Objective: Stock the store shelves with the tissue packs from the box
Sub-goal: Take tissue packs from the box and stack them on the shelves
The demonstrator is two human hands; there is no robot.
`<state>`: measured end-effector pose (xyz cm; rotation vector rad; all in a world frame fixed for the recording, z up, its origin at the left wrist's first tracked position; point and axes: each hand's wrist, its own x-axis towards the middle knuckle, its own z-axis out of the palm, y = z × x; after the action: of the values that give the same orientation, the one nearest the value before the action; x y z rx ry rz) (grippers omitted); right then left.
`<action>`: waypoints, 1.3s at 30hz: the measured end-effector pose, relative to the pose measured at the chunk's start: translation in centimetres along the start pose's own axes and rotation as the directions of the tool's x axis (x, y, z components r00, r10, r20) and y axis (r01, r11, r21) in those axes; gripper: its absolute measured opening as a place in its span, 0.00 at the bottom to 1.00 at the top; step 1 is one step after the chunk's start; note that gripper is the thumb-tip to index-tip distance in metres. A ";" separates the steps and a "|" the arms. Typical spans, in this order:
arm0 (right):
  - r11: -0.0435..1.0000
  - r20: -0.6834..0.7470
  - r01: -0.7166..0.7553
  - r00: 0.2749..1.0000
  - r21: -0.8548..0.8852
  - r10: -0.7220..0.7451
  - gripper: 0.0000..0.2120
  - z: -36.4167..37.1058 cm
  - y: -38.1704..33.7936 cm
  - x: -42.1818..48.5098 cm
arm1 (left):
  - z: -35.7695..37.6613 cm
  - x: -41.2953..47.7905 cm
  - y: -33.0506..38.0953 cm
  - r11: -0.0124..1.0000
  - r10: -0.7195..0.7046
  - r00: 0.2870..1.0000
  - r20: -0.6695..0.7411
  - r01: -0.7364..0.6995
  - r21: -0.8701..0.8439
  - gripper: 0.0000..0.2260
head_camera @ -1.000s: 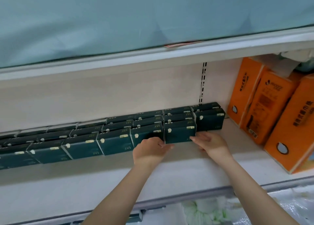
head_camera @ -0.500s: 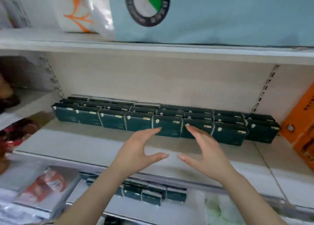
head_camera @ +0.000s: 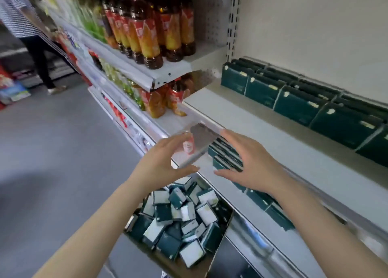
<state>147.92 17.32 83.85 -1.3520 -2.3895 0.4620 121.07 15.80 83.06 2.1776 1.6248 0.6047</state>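
Note:
Dark green tissue packs [head_camera: 294, 101] stand in rows at the back of a white shelf [head_camera: 262, 139]. More green packs [head_camera: 226, 152] lie on the shelf below. Under my arms an open cardboard box [head_camera: 144, 246] holds several loose green and white packs [head_camera: 180, 212]. My left hand [head_camera: 163, 160] and my right hand [head_camera: 249, 160] hover side by side in front of the shelf's left corner, above the box. Both hands are empty with fingers spread.
Bottles of amber liquid [head_camera: 151, 26] fill the shelves to the left. A person in a striped top [head_camera: 23, 15] stands far down the grey aisle floor [head_camera: 52, 152]. The shelf's front edge [head_camera: 210, 124] juts out between my hands.
My view has swung left and down, so the box and the aisle now show. Both hands have pulled back from the row of packs to the shelf's front corner, still empty.

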 end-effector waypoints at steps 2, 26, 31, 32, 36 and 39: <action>0.999 0.038 0.039 0.998 0.025 -0.040 0.45 2.4 -1.3 1.8 | -0.3 -1.7 -2.9 0.997 -0.082 0.997 -0.010 0.082 0.001 0.41; 0.257 0.749 -0.947 0.312 0.195 0.585 0.33 49.1 -0.6 9.0 | 21.3 -12.3 -35.2 0.451 -0.717 0.483 0.503 0.871 -0.194 0.35; 0.192 0.692 -0.968 0.249 0.160 0.677 0.30 57.4 1.6 9.8 | 28.7 -11.0 -41.3 0.265 -0.736 0.331 0.591 0.943 -0.199 0.40; 0.192 0.672 -0.967 0.255 0.168 0.695 0.30 58.9 2.2 9.9 | 30.1 -10.7 -42.1 0.238 -0.743 0.312 0.592 0.950 -0.202 0.41; 0.076 0.670 -0.969 0.217 0.234 0.710 0.28 63.4 3.8 9.2 | 35.2 -10.3 -44.2 0.167 -0.759 0.249 0.601 0.968 -0.190 0.40; 0.018 0.683 -0.968 0.190 0.251 0.705 0.25 65.0 3.9 8.5 | 37.7 -10.2 -44.5 0.129 -0.772 0.221 0.597 0.973 -0.193 0.38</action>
<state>117.13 19.70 25.90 -2.3096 -0.8232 1.8645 102.69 17.25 26.78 0.4845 1.8435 0.1672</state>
